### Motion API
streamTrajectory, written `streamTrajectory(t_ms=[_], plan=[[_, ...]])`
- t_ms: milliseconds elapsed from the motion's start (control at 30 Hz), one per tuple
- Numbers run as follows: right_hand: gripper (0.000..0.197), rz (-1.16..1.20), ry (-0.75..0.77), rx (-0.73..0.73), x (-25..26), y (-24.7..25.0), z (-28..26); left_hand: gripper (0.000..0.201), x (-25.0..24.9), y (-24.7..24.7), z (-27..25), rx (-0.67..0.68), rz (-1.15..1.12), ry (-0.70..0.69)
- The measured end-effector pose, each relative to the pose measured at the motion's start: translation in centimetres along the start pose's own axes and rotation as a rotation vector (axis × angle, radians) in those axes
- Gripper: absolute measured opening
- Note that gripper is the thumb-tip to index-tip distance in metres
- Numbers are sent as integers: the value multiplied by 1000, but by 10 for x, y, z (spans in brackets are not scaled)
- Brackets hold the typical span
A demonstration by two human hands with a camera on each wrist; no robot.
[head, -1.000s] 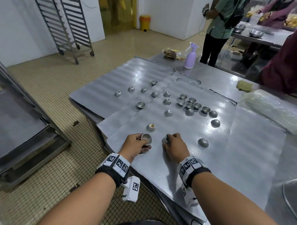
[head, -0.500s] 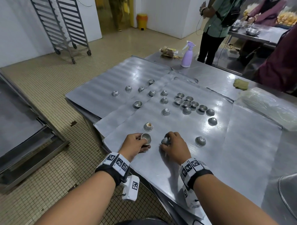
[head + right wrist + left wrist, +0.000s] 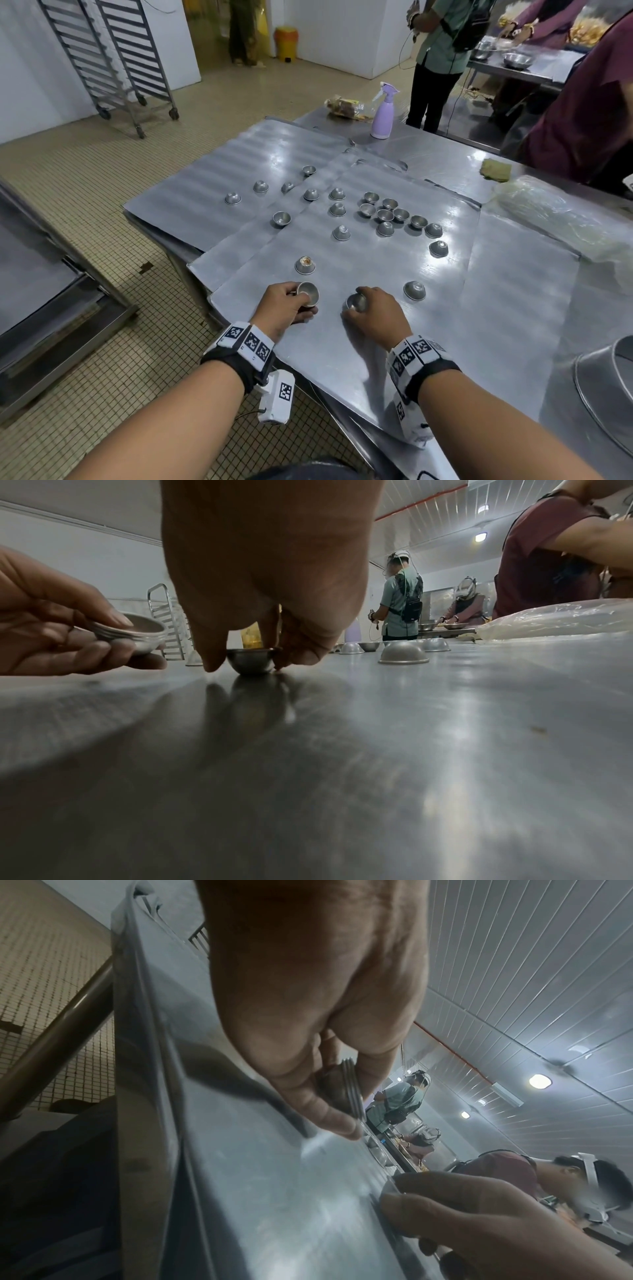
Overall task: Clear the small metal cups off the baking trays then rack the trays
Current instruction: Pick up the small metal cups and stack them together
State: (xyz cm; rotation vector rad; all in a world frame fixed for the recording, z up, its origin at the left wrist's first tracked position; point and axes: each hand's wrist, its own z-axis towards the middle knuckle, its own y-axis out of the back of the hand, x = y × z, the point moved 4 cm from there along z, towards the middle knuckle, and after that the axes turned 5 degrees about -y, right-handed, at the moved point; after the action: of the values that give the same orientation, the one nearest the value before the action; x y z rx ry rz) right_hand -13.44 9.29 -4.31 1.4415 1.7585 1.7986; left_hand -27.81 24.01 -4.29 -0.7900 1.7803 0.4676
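Observation:
Several small metal cups [image 3: 387,216] lie scattered over overlapping baking trays [image 3: 376,349], most of them upside down. One cup [image 3: 305,264] just beyond my left hand carries brown crumbs. My left hand [image 3: 306,301] grips a nested stack of cups [image 3: 308,293] just above the near tray; the stacked rims [image 3: 347,1088] show between thumb and fingers [image 3: 339,1126]. My right hand [image 3: 359,301] pinches a single cup [image 3: 251,661] that stands upright on the tray. An upturned cup [image 3: 414,290] sits right of that hand.
A purple spray bottle [image 3: 383,113] and a bag of bread stand at the table's far end. A clear plastic bag [image 3: 561,219] lies at the right, a large metal bowl [image 3: 589,377] at the near right. Tray trolleys [image 3: 113,61] stand far left. People work beyond the table.
Both hands stay at the near tray edge. The right fingers have shifted on their cup, which now shows more plainly. The left hand keeps its stack.

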Motion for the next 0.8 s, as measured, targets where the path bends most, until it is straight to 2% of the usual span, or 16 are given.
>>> streamTrajectory(t_ms=[100,300,367,567,800], plan=[[45,45,-3,-19,0,5,0,14,0,-3,-1,-2,-7,5],[53,238,87,-73,19,14,-4,13,-2,-14,-3,-4,-52,56],[53,259,131,-67,26,13,-7,3,-8,-18,-7,-6,-72,75],[59,232,167,-24,33,8,-10,28,-9,-33,-5,-10,-264,154],[63,297,136,-72,22,10,-9,23,-12,-48,-7,-18,-329,177]])
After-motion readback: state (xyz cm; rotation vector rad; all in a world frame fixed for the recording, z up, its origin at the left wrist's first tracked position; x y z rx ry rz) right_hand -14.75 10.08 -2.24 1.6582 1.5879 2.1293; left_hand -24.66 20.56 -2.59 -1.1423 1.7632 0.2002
